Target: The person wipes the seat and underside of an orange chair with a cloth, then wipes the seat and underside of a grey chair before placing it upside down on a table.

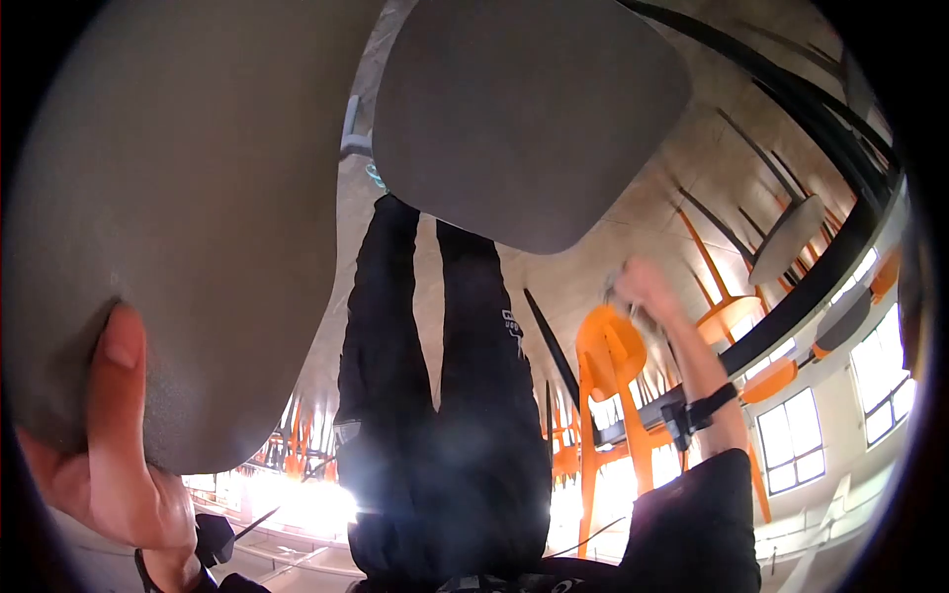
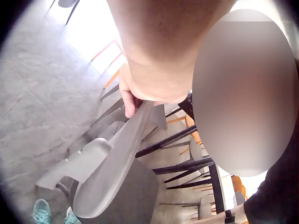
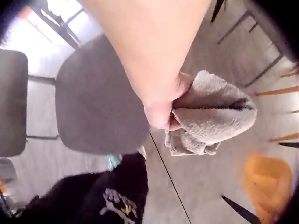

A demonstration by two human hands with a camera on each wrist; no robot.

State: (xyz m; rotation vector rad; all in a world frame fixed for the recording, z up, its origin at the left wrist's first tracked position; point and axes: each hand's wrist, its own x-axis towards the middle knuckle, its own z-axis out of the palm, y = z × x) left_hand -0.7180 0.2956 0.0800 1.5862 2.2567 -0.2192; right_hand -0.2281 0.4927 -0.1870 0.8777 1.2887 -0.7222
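From here I have the left hand (image 1: 129,484) gripping a smooth, curved grey panel (image 1: 217,217) at near left and the right hand (image 3: 161,109) holding fluffy grey cloth (image 3: 212,116), though a slack left grip could let the panel tip

Grey marbled floor (image 2: 37,93), thin seams. Orange chairs (image 1: 611,341) and grey chairs (image 1: 788,240), slim legs, at right in head view. Pale wall (image 1: 837,420), dark-framed windows (image 1: 791,442), both bright. Strong white glare (image 1: 311,506) low down.
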